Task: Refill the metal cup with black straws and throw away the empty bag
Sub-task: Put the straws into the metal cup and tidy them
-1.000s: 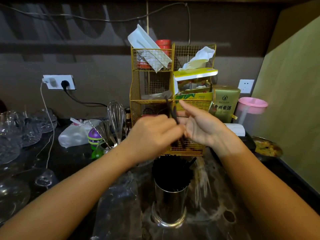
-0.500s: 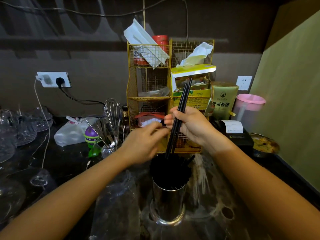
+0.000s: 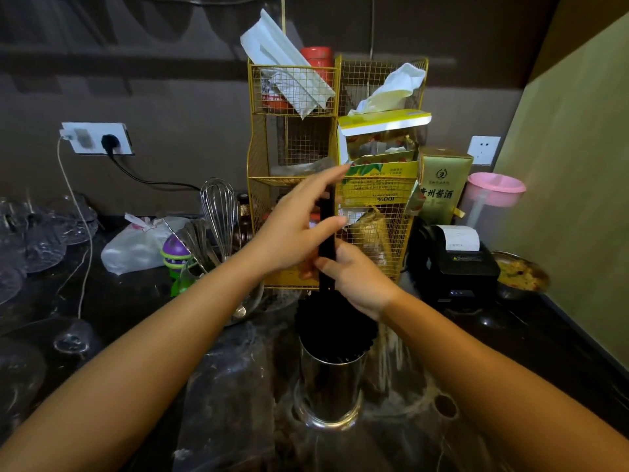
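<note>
- I am on the refill step: my right hand [image 3: 354,281] is closed around a small upright bundle of black straws [image 3: 327,229], gripping it low down, just above the metal cup [image 3: 329,386].
- My left hand [image 3: 292,229] is mostly open, thumb and fingers cupped loosely round the upper part of the bundle, steadying it rather than squeezing.
- The cup stands on the dark counter [image 3: 510,352] right below my hands, already packed with black straws whose tops fan out past its rim.
- I judge the refill close to done; the next move calls for lowering the bundle straight down into whatever gap is left, with both hands keeping the straws together so none catch on the ones already standing.
- The cup looks crowded, so I expect to have to nudge the standing straws aside, and I should go gently so the cup does not tip.
- A clear plastic bag [image 3: 224,396] lies flat on the counter just left of the cup; I take it for the empty one that is yet to be thrown away, though I cannot see any bin.
- Close behind my hands stands a gold wire rack [image 3: 292,151] stuffed with packets, near enough to knock with the straw tips.
- To the left sit a whisk [image 3: 218,212] among other utensils, and glassware at the far edge; to the right a small receipt printer [image 3: 452,257].
- None of these blocks the way down into the cup.
</note>
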The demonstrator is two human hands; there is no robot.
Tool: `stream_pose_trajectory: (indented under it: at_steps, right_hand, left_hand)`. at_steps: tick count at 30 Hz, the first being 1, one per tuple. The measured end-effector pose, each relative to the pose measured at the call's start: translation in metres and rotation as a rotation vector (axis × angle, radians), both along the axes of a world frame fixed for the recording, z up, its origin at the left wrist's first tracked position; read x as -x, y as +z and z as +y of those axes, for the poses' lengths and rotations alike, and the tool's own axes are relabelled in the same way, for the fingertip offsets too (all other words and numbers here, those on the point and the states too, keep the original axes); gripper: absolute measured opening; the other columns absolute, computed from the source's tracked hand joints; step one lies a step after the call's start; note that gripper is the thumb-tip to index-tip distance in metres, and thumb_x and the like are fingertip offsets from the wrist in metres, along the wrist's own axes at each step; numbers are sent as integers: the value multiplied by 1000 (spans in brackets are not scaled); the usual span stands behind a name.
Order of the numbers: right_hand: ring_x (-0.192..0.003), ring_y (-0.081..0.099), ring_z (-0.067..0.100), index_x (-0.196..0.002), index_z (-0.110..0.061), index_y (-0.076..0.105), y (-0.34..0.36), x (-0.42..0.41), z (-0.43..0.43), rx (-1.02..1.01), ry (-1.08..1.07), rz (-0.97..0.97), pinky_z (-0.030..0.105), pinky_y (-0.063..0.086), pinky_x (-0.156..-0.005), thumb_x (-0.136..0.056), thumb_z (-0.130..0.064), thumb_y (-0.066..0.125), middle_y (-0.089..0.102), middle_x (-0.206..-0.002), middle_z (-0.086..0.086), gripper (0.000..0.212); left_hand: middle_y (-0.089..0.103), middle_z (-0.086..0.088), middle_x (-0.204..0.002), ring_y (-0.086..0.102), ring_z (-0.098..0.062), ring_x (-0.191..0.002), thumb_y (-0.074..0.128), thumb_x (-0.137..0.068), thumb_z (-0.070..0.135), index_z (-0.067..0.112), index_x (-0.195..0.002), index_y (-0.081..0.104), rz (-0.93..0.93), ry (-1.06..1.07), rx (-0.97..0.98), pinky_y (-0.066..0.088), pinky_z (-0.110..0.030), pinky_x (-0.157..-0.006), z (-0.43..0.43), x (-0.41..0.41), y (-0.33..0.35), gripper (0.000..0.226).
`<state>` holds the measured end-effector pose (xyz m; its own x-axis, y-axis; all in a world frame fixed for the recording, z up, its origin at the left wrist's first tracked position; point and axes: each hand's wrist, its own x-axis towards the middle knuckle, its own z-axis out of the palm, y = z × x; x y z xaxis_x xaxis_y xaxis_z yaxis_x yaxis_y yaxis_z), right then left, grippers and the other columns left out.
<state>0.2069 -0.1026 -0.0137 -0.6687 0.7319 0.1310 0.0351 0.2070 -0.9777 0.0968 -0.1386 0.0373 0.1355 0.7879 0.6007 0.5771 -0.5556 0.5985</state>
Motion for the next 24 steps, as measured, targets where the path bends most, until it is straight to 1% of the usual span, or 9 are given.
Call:
stream_pose_trajectory:
  at_steps: [2,4,7,10,12,16,20,22,24]
  right_hand:
    - [-107,57,24,-121,-3,48,-5,0,-3,27,-10,-15,41,41,-102,-91,-1,38,58,-119,15,32]
    - [-117,53,25,-124,-5,47,-11,-1,-4,47,-8,-48,40,39,-106,-91,-2,40,56,-127,16,35]
    - [-121,51,23,-128,-6,45,-17,-1,-5,71,-4,-92,43,38,-108,-90,-4,43,54,-131,14,38]
    - [-121,51,22,-129,-8,43,-18,0,-8,92,-17,-68,42,40,-106,-86,1,46,55,-129,11,43]
    - [-118,54,25,-122,-6,47,-19,-1,-9,146,-33,-38,43,42,-104,-85,5,45,57,-126,18,39]
    - [-116,54,33,-123,-2,44,-19,-6,-8,194,-92,-39,39,46,-97,-81,16,37,56,-121,27,46]
    - [-121,50,32,-126,-1,43,-17,-9,-7,241,-79,-69,42,41,-104,-77,20,33,52,-128,25,55]
    - [-121,48,37,-121,2,47,-17,-12,-6,281,-91,-72,47,38,-107,-73,22,29,50,-128,30,55]
    - [-121,48,35,-118,7,47,-15,-15,-4,321,-114,-38,44,37,-108,-72,23,27,52,-125,26,53]
  left_hand:
    - [47,5,-118,52,-16,-112,58,-82,10,26,-129,38,27,47,-21,44,-31,-97,1,-2,-8,54]
    - [52,6,-108,53,-13,-105,58,-82,5,15,-126,45,79,111,-37,42,-24,-93,2,0,-16,47]
    - [55,9,-99,53,-8,-100,59,-81,6,13,-125,47,120,150,-39,38,-8,-85,0,1,-31,46]
    - [59,0,-102,53,-10,-99,58,-82,5,10,-123,49,159,147,-37,38,-14,-88,-1,0,-47,43]
    - [61,-9,-114,51,-11,-105,54,-84,7,10,-125,47,191,150,-24,35,-15,-92,-3,1,-59,41]
    - [46,-10,-138,35,-9,-125,37,-89,29,10,-131,40,316,140,15,22,-14,-105,-5,4,-84,47]
    - [26,-1,-146,19,-6,-132,23,-86,40,13,-137,22,415,131,52,9,-13,-109,-10,6,-95,58]
    - [12,8,-144,9,-5,-135,17,-85,55,16,-138,12,454,122,99,7,-18,-112,-13,7,-99,66]
    - [5,10,-144,4,-5,-137,5,-79,65,17,-139,9,491,108,137,5,-22,-113,-15,7,-103,77]
